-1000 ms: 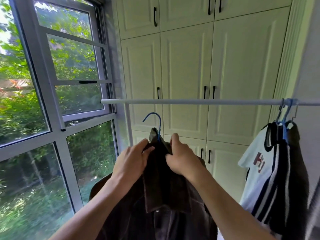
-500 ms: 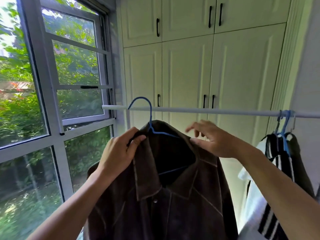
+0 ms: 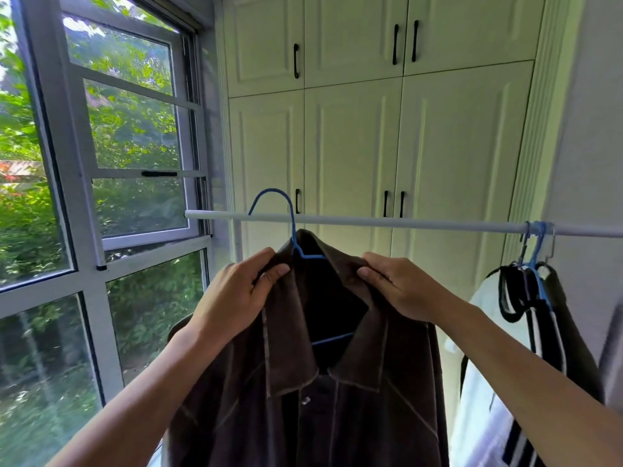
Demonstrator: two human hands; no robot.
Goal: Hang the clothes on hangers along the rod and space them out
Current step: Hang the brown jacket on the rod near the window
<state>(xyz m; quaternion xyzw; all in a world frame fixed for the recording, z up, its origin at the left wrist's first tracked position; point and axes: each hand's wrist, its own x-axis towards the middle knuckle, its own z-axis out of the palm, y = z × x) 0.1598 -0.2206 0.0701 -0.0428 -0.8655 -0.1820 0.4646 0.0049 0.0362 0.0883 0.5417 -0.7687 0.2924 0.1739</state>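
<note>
**Change.** The hook of the blue hanger [image 3: 292, 227] was below the rod [image 3: 404, 222] a second ago. It now arches over the rod near the window end. The right hand [image 3: 401, 288] was off the garment half a second ago and is back on the collar.

**Meaning.** The hooking step appears at or near completion. Whether the hook already bears on the rod cannot be confirmed.

**Hands.** The left hand [image 3: 236, 298] pinches the collar of the brown shirt [image 3: 303, 382] between thumb and fingers. The right hand pinches the opposite collar edge the same way.

**Position.** The shirt hangs between and below both hands, just under the rod. It is well apart from the bunched garments [image 3: 539, 332] at the rod's right end, which are not yet spaced out.
</note>
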